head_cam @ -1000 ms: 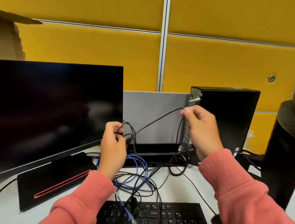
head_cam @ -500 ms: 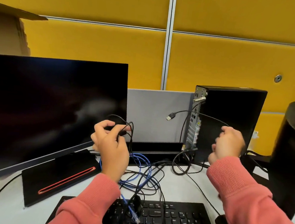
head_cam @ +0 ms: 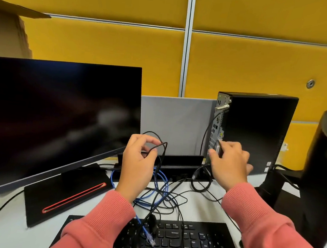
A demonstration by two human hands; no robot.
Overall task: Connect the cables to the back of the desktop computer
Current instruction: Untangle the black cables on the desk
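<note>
Desk scene from above. Left hand [head_cam: 137, 167] raised over a tangle of cables, pinching a loop of thin black cable [head_cam: 158, 143]. Right hand [head_cam: 229, 165] at the rear panel of the upright desktop computer [head_cam: 256, 132], pinching a blurred silver plug [head_cam: 218, 147]. Blue network cable [head_cam: 159, 184] snaking down onto the black keyboard [head_cam: 178, 241]. Dark monitor [head_cam: 56, 120] at left.
</note>
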